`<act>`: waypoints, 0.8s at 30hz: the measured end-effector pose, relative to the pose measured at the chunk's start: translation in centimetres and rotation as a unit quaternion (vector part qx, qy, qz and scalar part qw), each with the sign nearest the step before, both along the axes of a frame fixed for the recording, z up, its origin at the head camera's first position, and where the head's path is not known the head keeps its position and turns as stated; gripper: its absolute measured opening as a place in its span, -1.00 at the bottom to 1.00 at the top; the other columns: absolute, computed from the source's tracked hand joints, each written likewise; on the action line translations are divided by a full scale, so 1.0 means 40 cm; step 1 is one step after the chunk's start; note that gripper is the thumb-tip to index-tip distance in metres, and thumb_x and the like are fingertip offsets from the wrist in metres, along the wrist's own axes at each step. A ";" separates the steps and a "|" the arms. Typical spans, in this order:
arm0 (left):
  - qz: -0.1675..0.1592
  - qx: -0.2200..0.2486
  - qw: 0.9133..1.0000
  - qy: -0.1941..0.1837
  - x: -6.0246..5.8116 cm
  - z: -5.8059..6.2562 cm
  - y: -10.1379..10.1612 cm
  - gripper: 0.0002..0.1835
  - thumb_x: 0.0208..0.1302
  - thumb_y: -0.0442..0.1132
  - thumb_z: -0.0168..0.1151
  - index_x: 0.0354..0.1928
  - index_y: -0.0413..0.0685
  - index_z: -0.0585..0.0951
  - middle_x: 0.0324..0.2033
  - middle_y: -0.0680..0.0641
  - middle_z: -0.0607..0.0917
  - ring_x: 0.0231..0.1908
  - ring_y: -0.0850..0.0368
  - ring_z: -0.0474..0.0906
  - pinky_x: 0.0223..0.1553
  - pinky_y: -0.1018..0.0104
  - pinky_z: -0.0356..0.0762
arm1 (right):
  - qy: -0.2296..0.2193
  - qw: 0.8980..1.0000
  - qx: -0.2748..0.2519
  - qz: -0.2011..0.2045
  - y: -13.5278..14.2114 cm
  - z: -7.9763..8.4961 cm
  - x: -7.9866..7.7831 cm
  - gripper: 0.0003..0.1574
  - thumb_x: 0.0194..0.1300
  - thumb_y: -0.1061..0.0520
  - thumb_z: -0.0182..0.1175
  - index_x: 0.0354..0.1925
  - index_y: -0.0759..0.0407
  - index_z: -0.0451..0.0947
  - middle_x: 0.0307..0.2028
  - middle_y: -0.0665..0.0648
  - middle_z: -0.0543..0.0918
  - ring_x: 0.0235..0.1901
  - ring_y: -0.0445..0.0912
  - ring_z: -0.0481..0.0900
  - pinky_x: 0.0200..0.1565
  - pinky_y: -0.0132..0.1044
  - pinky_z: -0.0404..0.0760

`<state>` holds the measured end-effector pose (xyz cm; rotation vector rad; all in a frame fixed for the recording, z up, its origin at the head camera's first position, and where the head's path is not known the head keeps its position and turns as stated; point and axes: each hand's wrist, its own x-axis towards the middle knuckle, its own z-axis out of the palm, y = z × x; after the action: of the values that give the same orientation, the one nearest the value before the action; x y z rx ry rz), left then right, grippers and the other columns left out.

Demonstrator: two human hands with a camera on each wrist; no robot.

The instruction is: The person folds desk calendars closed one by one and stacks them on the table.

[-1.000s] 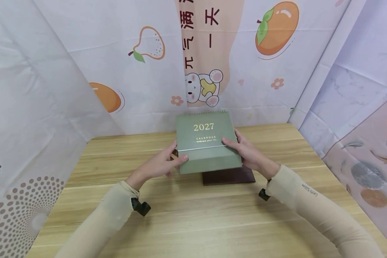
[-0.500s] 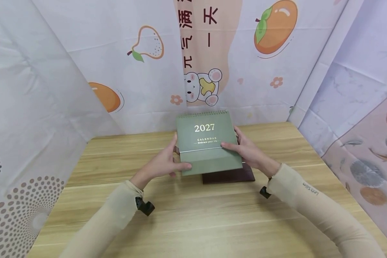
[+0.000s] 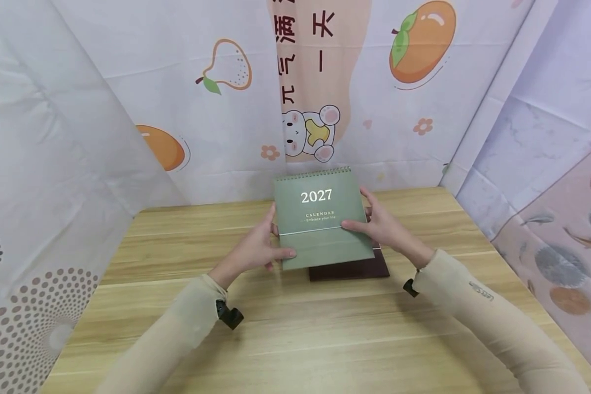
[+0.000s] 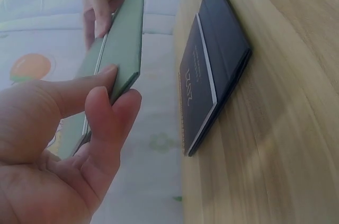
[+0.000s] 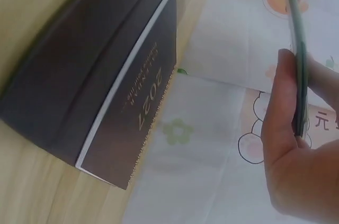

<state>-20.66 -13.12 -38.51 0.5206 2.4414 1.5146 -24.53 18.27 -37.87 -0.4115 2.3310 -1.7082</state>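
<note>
A green spiral-bound desk calendar [image 3: 315, 243] with "2027" on its cover is held up above the table, tilted a little. My left hand [image 3: 257, 247] pinches its lower left side, thumb on the front and fingers behind. On the opposite side my right hand [image 3: 385, 225] grips the edge, its thumb lying across the cover. Beneath and behind it stands a dark brown 2027 calendar [image 3: 352, 270], mostly hidden in the head view. The left wrist view shows this dark calendar [image 4: 214, 60] resting on the table, apart from the green one [image 4: 124, 49].
The wooden table [image 3: 295, 339] ends at the back against a white printed curtain [image 3: 216, 131]. More patterned cloth [image 3: 542, 208] hangs along the right side, and a grey-white curtain [image 3: 44, 164] on the left. Black wrist cameras [image 3: 230, 315] sit on both wrists.
The green calendar has shifted slightly right and its cover has come to lie flatter, the lower fold less bent. Both hands have moved along with it. The dark calendar stays put.
</note>
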 end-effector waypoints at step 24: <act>-0.033 0.029 0.999 -0.032 -0.026 -0.046 0.092 0.32 0.11 -0.30 0.57 0.63 0.33 -0.24 -0.13 -0.22 0.57 -0.43 -0.39 0.68 -0.51 -0.33 0.60 | -0.011 0.988 0.152 0.025 0.110 -0.021 -0.039 0.37 0.29 -0.08 0.43 0.64 -0.07 -0.34 0.04 0.54 0.58 -0.28 0.13 0.71 -0.53 0.11 0.70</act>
<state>-21.71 -9.43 -40.34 0.5479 2.3154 1.5541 -26.07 22.67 -38.72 -0.3868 2.4865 -1.2961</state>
